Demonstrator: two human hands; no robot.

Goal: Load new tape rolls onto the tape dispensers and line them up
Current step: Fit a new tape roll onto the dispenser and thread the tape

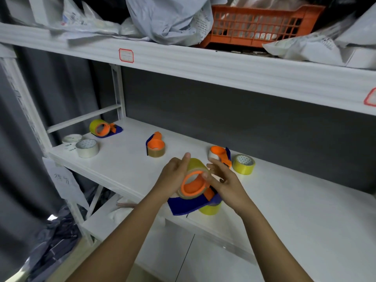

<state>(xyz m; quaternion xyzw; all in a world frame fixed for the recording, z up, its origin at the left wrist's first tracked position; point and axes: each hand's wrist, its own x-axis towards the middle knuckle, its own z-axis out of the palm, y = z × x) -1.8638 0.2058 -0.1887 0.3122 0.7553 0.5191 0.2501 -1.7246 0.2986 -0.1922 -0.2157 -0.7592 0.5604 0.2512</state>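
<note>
Both forearms reach forward; left hand (175,176) and right hand (221,180) grip a yellow tape roll (195,178) on its orange-and-blue dispenser (191,202) above a white shelf (284,200).

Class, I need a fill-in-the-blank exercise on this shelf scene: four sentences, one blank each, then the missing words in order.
1. Both hands hold a dispenser whose hub is coloured ____.
2. The roll on that dispenser is ____ in colour.
3. The basket sits on the ____ shelf.
4. At the shelf's left end lie two loose ____ rolls.

Missing words: orange; yellow; upper; white
</note>
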